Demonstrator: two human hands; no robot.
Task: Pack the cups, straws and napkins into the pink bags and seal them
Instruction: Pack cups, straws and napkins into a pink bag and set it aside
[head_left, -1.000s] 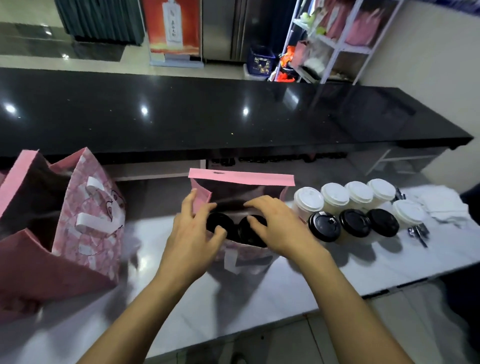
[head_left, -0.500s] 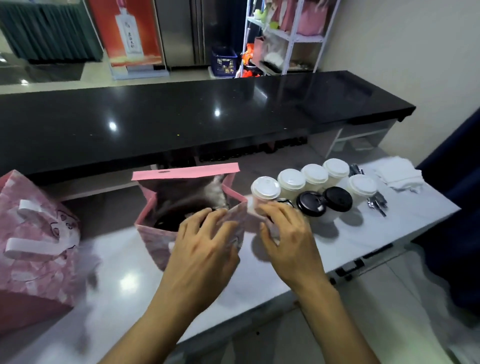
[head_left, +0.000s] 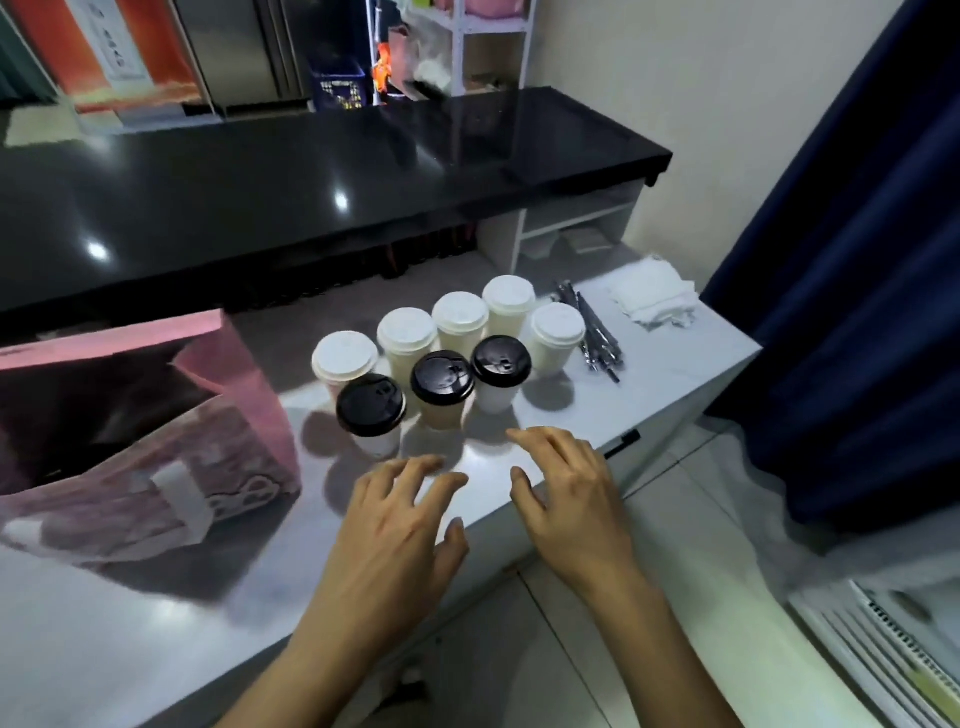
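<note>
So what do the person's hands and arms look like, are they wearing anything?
Nothing is worn that shows. The left hand and right hand are bare, with no gloves, rings or watch in view. Both forearms are bare too, with no sleeves reaching into the picture.

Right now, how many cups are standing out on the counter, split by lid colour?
White-lid cups: 5
Black-lid cups: 3
Total: 8 cups on the counter, none in either hand.
</note>
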